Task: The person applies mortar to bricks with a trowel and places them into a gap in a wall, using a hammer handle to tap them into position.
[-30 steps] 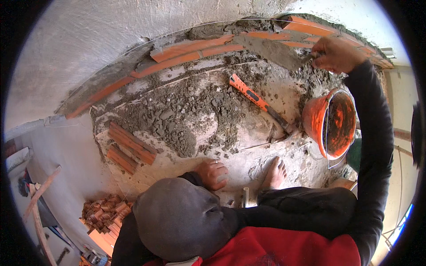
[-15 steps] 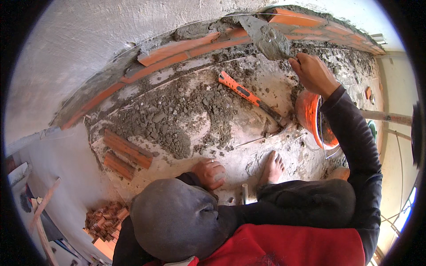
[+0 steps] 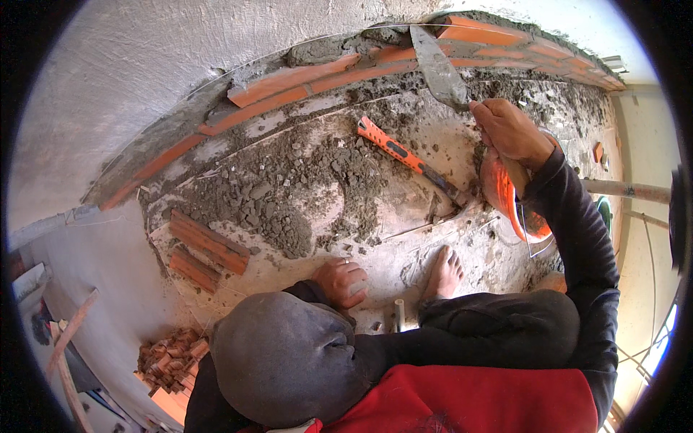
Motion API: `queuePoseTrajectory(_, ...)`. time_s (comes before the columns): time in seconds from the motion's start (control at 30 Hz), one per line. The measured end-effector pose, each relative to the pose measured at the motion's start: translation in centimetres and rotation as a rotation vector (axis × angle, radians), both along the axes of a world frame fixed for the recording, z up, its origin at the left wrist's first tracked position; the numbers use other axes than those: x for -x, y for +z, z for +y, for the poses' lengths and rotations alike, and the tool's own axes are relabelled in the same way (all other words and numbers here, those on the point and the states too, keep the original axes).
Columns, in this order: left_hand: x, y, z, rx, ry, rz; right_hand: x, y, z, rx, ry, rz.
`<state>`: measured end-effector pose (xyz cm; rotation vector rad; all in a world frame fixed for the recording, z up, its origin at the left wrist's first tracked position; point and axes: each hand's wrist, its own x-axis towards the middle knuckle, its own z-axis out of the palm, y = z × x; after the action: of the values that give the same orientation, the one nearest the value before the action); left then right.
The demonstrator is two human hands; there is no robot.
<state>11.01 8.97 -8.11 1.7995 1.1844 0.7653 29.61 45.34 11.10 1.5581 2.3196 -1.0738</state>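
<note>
My right hand [image 3: 511, 133] is closed round the wooden handle of a pointed trowel [image 3: 442, 76]. Its blade, smeared grey, reaches up to the low brick wall [image 3: 325, 78], with the tip by a gap in the top course between an orange brick [image 3: 482, 30] and a lump of wet mortar [image 3: 321, 52]. Below that hand stands an orange bucket [image 3: 498, 180], partly hidden by my forearm. Low beside my dark-clad knee, my left hand [image 3: 339, 283] rests with its fingers curled and a ring on one; nothing shows in it.
A hammer [image 3: 393, 148] with an orange grip lies on the floor amid mortar crumbs [image 3: 281, 216]. Loose bricks [image 3: 208, 242] lie at left, and a brick pile [image 3: 172, 357] sits farther back. A string [image 3: 289, 42] runs along the wall top. My bare foot [image 3: 444, 273] is near the middle.
My right wrist has turned, bringing the trowel's wooden handle into view. The thick mortar seen on the blade before no longer shows there. My left hand has stayed in place.
</note>
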Motion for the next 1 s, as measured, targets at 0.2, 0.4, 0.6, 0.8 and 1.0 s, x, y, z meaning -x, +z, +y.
queuePoseTrajectory(0.2,0.0,-0.2,-0.3,0.017,-0.016,0.001,3.2,1.7,-2.5,0.397,-0.271,0.18)
queuePoseTrajectory(0.4,0.0,0.1,0.0,0.013,-0.006,-0.009,4.0,0.8,-3.1,0.322,-0.144,0.08)
queuePoseTrajectory(0.6,0.1,-1.7,-1.0,-0.043,-0.05,0.015,2.3,-1.3,-0.8,-0.428,0.354,-0.042)
queuePoseTrajectory(0.8,-0.3,-1.4,-0.7,0.0,0.002,-0.016,1.5,-0.3,-0.8,-0.303,0.289,-0.046)
queuePoseTrajectory(1.0,0.1,-0.8,-0.6,0.017,-0.013,-0.012,2.1,-0.8,-0.2,-0.372,0.364,-0.08)
